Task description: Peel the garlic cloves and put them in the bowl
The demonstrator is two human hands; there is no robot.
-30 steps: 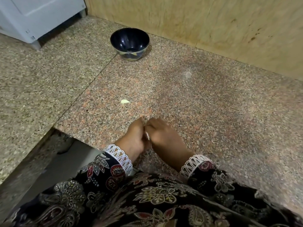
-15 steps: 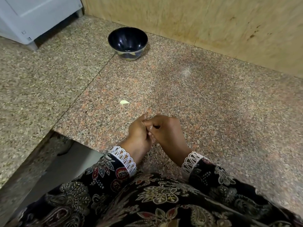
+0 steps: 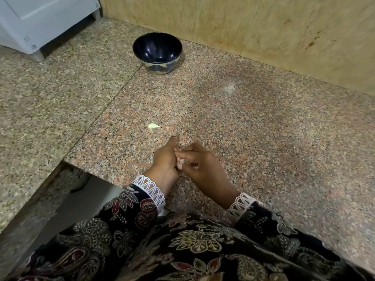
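Your left hand (image 3: 164,162) and right hand (image 3: 199,164) meet at the fingertips, low in the frame and close to your body. Both sets of fingers are curled inward, pinching a small pale piece between them. Your forearms converge from patterned, lace-cuffed sleeves. The left thumb points forward.

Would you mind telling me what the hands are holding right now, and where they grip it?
Both hands, left and right, pinch a small pale garlic clove between their fingertips; which part of it cannot be told.
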